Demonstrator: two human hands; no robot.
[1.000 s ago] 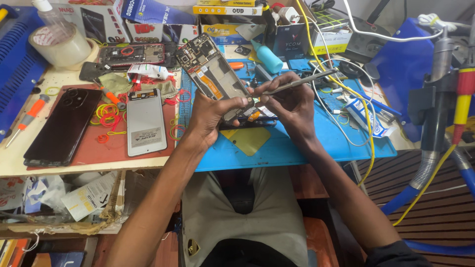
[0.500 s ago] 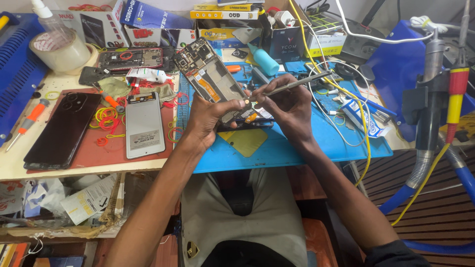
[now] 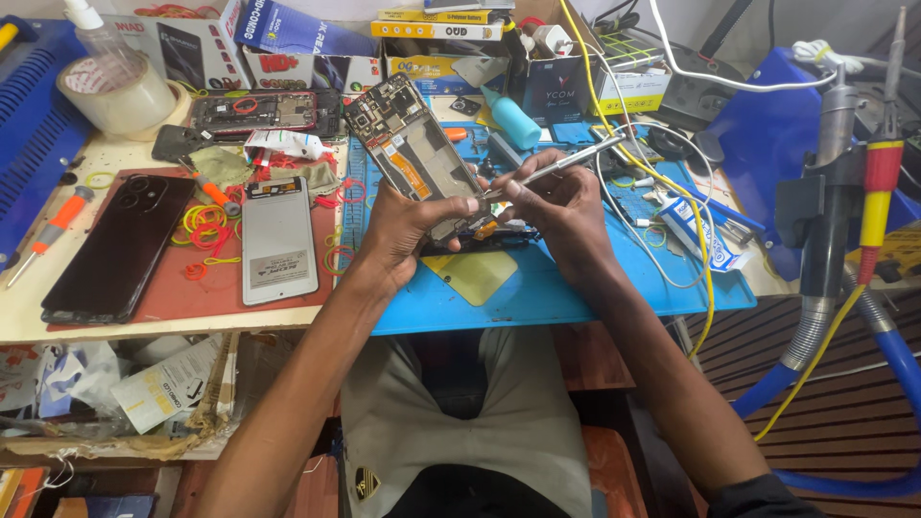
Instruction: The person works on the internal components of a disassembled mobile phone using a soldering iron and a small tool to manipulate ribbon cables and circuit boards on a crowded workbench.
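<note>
While gripped: phone frame between left fingers

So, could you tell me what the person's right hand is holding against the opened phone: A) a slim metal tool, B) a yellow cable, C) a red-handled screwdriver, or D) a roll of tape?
A: the right hand grips a slim metal tool whose tip meets the opened phone that the left hand holds tilted above the blue mat.

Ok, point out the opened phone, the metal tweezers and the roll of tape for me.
opened phone (image 3: 408,144), head view, on its exposed inner frame.
metal tweezers (image 3: 561,163), head view, mid-shaft.
roll of tape (image 3: 120,96), head view, on its outer side.
</note>
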